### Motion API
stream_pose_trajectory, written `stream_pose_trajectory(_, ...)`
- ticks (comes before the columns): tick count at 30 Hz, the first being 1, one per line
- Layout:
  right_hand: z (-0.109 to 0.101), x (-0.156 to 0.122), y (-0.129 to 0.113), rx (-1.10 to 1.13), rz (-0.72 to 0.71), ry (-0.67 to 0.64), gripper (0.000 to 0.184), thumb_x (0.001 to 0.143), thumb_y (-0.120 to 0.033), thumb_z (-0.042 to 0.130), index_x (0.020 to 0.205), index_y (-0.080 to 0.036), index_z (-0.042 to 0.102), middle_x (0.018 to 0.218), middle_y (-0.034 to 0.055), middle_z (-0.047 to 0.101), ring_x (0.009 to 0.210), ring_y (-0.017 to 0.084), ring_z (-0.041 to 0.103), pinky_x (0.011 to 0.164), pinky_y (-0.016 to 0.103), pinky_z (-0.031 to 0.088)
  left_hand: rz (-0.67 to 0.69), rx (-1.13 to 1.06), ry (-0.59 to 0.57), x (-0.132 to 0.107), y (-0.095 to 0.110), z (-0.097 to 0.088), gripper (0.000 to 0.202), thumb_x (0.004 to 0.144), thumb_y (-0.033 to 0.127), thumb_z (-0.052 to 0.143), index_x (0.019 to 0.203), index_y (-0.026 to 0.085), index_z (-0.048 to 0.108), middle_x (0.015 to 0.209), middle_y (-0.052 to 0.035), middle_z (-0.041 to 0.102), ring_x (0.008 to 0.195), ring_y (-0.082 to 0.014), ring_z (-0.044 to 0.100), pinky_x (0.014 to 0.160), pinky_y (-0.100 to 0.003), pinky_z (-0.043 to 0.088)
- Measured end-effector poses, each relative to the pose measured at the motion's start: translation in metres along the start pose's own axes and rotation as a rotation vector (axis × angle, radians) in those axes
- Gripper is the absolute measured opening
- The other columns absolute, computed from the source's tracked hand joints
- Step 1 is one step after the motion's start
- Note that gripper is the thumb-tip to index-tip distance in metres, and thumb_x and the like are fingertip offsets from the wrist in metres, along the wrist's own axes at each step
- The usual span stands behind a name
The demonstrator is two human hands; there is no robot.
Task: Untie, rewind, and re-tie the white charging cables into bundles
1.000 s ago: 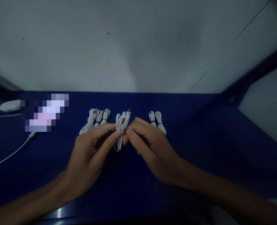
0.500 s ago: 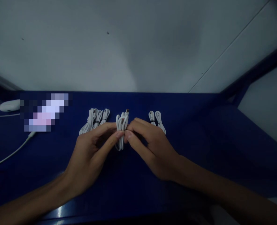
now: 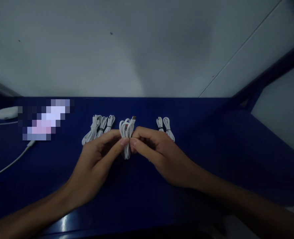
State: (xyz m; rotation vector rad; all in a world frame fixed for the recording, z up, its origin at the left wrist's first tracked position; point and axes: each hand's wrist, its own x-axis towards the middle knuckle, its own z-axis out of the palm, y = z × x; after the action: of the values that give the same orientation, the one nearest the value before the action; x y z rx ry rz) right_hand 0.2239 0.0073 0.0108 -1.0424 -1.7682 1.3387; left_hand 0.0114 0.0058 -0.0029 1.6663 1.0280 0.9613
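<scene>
A coiled white USB cable (image 3: 127, 128) is held upright above the blue table, its plug with a metal tip pointing up. My left hand (image 3: 96, 162) pinches the coil's middle between thumb and fingers. Against the coil's right side, my right hand (image 3: 162, 151) is closed in a pinch at the same height. Whatever its fingertips grip is too small to make out. Behind my left hand lie several coiled white cables (image 3: 95, 126), some with dark ties around them. Two more tied white cables (image 3: 168, 126) lie behind my right hand, partly covered by it.
On the left, a blurred-out bright object (image 3: 48, 119) lies with a white cord (image 3: 15, 163) attached. Next to it is a white rounded device (image 3: 7, 113). A pale wall (image 3: 87, 59) rises behind the blue table (image 3: 127, 199), and a dark blue frame bar (image 3: 268, 76) slants on the right.
The held coil has turned slightly, and its loops look more spread at the top. Both hands stay close together at its middle. The whole view has shifted a little.
</scene>
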Motion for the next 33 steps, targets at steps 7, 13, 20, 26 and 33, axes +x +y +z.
stream_pose_trajectory(7,0.000,-0.001,0.002,-0.118,-0.129,0.048,0.028,0.113,-0.021,0.057,0.088,-0.021,0.070,0.084,-0.0009,0.068,0.076,0.016,0.059,0.070,0.032,0.043,-0.033,-0.200,-0.001,0.001,0.003,0.002,0.017,0.110,0.032,0.071,0.126,0.029,0.076,0.113,-0.0009,0.078,0.100,-0.0177,0.072,0.092,-0.027,0.060)
stream_pose_trajectory(13,-0.010,0.004,0.004,-0.316,-0.354,-0.006,0.032,0.114,-0.017,0.056,0.083,-0.021,0.064,0.083,-0.0021,0.066,0.073,0.013,0.057,0.070,0.030,0.043,-0.023,-0.186,-0.050,0.000,0.007,0.001,0.016,0.114,0.031,0.067,0.111,0.025,0.081,0.109,-0.0021,0.081,0.095,-0.0150,0.076,0.088,-0.023,0.061)
stream_pose_trajectory(20,-0.012,0.009,0.019,-0.468,-0.588,-0.028,0.027,0.113,-0.009,0.052,0.091,-0.020,0.063,0.085,-0.0026,0.063,0.070,0.012,0.053,0.067,0.026,0.043,-0.208,-0.433,-0.074,0.003,0.009,-0.002,0.033,0.107,0.034,0.076,0.138,0.023,0.071,0.076,-0.0004,0.080,0.056,-0.0168,0.076,0.056,-0.025,0.065)
stream_pose_trajectory(26,-0.009,0.009,0.025,-0.526,-0.623,-0.034,0.025,0.110,-0.006,0.052,0.089,-0.019,0.058,0.082,-0.0025,0.056,0.067,0.011,0.047,0.060,0.026,0.038,-0.270,-0.431,-0.087,0.006,0.010,-0.005,0.057,0.109,0.038,0.071,0.162,0.026,0.055,0.055,0.0023,0.074,0.039,-0.0198,0.069,0.040,-0.025,0.057)
stream_pose_trajectory(33,-0.009,0.007,0.009,-0.225,-0.415,0.076,0.031,0.110,-0.010,0.057,0.082,-0.020,0.055,0.074,-0.0062,0.050,0.063,0.010,0.043,0.060,0.026,0.036,0.263,0.236,0.158,-0.003,0.001,-0.004,0.030,0.101,0.023,0.079,0.128,0.035,0.084,0.119,-0.0049,0.074,0.106,-0.0235,0.075,0.088,-0.037,0.065)
